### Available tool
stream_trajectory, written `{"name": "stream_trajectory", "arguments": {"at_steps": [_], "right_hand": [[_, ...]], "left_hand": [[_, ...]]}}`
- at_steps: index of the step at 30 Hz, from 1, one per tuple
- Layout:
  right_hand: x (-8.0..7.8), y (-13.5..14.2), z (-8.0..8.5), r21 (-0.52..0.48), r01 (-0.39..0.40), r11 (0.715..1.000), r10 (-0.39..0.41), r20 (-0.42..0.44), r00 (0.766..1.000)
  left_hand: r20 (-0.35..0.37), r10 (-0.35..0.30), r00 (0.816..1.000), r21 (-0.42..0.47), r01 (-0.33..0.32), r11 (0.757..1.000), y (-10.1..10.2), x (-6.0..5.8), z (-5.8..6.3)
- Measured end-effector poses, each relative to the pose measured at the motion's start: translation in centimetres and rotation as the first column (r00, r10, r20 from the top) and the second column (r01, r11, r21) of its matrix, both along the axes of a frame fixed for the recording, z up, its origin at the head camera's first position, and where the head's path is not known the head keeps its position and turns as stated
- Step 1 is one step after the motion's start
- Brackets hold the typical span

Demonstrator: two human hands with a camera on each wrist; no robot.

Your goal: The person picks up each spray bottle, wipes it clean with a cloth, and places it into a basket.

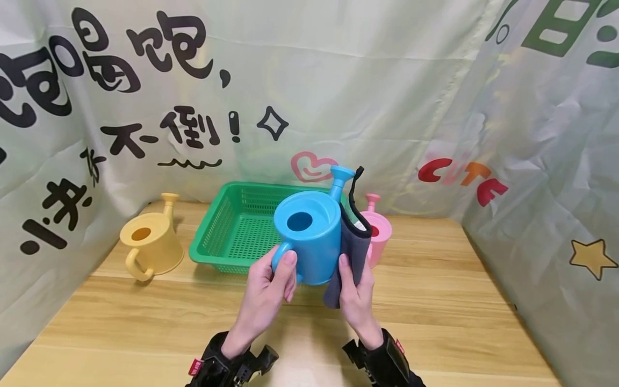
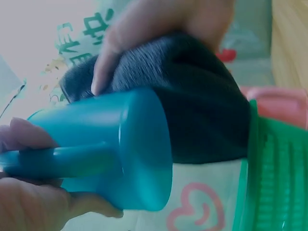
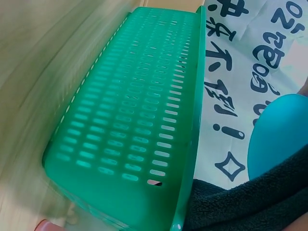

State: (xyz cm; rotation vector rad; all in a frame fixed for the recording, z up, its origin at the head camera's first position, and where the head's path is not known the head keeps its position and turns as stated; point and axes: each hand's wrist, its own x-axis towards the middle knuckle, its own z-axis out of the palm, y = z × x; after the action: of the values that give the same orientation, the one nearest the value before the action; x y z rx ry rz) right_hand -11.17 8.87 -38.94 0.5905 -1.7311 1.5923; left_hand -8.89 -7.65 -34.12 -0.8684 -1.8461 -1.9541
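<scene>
A blue watering can (image 1: 316,252) is held up over the table in front of the green basket. My left hand (image 1: 268,290) grips its handle (image 2: 67,161), thumb on top. Against the can's right side my right hand (image 1: 357,290) holds a dark grey cloth (image 1: 355,247) with black edging and a hanging loop. In the left wrist view the cloth (image 2: 187,106) lies along the can's wall, and a right-hand finger (image 2: 103,67) presses on it. The right wrist view shows the can's blue bottom (image 3: 279,139) above the cloth (image 3: 240,207).
The green perforated basket (image 1: 205,236) stands at the back of the wooden table (image 1: 435,301). A yellow watering can (image 1: 157,247) is to its left, and a pink one (image 1: 382,231) to its right, partly behind the cloth. Printed white curtains (image 1: 367,97) enclose the back and sides.
</scene>
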Motion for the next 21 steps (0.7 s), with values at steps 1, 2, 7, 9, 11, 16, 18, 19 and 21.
{"name": "stream_trajectory", "arguments": {"at_steps": [1, 2, 7, 9, 11, 16, 18, 19, 21], "right_hand": [[0.03, 0.02, 0.05, 0.005, -0.004, 1.000, 0.004, 0.003, 1.000], [0.05, 0.03, 0.10, 0.010, -0.009, 1.000, 0.009, 0.004, 1.000], [0.15, 0.06, 0.29, 0.029, -0.011, 1.000, 0.012, -0.056, 0.998], [0.14, 0.10, 0.37, 0.034, -0.005, 0.999, 0.009, -0.106, 0.994], [0.14, 0.14, 0.45, 0.035, 0.003, 0.999, 0.002, -0.146, 0.989], [0.09, 0.22, 0.67, 0.046, 0.012, 0.999, -0.003, -0.206, 0.979], [0.03, 0.19, 0.74, 0.065, 0.021, 0.998, -0.005, -0.229, 0.973], [-0.06, 0.16, 0.80, 0.076, 0.025, 0.997, -0.005, -0.246, 0.969], [-0.15, 0.06, 0.80, 0.108, 0.069, 0.992, -0.035, -0.291, 0.956]], "left_hand": [[0.008, 0.016, 1.000, -0.014, -0.016, 1.000, 0.01, 0.01, 0.01], [0.014, 0.028, 1.000, -0.030, -0.027, 0.999, 0.03, 0.02, 0.02], [0.045, 0.034, 0.998, -0.121, -0.028, 0.992, 0.16, 0.07, 0.09], [0.058, 0.013, 0.998, -0.144, -0.004, 0.989, 0.23, 0.12, 0.10], [0.054, -0.006, 0.999, -0.161, 0.014, 0.987, 0.29, 0.19, 0.09], [0.063, -0.030, 0.998, -0.187, 0.041, 0.981, 0.42, 0.31, 0.01], [0.081, -0.037, 0.996, -0.193, 0.052, 0.980, 0.47, 0.32, -0.06], [0.089, -0.041, 0.995, -0.194, 0.058, 0.979, 0.49, 0.33, -0.10], [0.107, -0.046, 0.993, -0.192, 0.066, 0.979, 0.52, 0.33, -0.16]]}}
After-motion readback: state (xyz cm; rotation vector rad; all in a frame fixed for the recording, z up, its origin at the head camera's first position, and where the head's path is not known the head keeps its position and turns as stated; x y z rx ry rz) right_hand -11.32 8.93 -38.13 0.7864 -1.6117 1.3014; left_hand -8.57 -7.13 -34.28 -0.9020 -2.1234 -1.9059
